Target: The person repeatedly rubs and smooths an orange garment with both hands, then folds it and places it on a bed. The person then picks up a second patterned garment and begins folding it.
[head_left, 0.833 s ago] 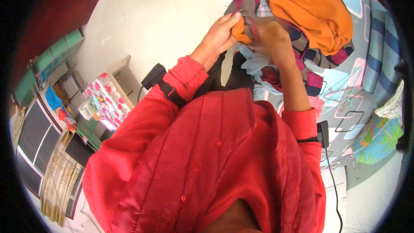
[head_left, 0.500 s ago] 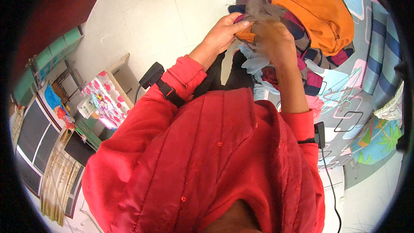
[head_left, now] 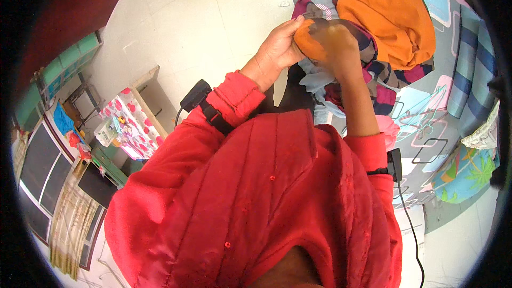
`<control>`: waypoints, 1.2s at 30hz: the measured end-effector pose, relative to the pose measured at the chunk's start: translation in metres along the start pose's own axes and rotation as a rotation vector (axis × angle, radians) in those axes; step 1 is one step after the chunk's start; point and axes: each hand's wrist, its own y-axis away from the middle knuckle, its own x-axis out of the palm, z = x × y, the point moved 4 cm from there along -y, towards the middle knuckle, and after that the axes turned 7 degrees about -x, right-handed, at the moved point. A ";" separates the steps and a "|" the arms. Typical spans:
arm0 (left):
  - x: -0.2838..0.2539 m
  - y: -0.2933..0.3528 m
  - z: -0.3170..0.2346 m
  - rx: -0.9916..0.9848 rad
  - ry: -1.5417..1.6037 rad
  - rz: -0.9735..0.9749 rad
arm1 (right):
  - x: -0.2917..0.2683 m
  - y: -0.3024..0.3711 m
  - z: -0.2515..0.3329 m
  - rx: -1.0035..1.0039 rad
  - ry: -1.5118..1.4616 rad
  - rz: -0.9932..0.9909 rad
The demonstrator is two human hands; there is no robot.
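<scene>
My left hand (head_left: 278,48) grips a bunched edge of a striped garment, thumb on top, where an orange patch of its cloth (head_left: 308,41) shows. Close beside it, my right hand (head_left: 341,48) is at the same cloth; motion smears its fingers, so its hold cannot be made out. The garment's maroon, grey and navy stripes (head_left: 385,98) spread over the bed behind and to the right of my right hand. A broad orange piece of cloth with a dark edge (head_left: 386,18) lies against these stripes; where they join is hidden.
A grey patterned bedsheet (head_left: 421,154) covers the bed on the right. Pale blue cloth (head_left: 318,82) is bunched below my hands. Thin green hangers (head_left: 429,114) lie on the sheet, near a folded blue striped cloth (head_left: 472,69). A table with a dotted cover (head_left: 130,117) stands left.
The grey and maroon part of the garment that stood up above my hands has dropped. More orange cloth shows between my hands, and my left hand has shifted slightly right.
</scene>
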 end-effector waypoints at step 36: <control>0.003 0.008 0.001 0.321 0.022 -0.137 | 0.035 0.041 0.048 -0.478 0.668 -0.196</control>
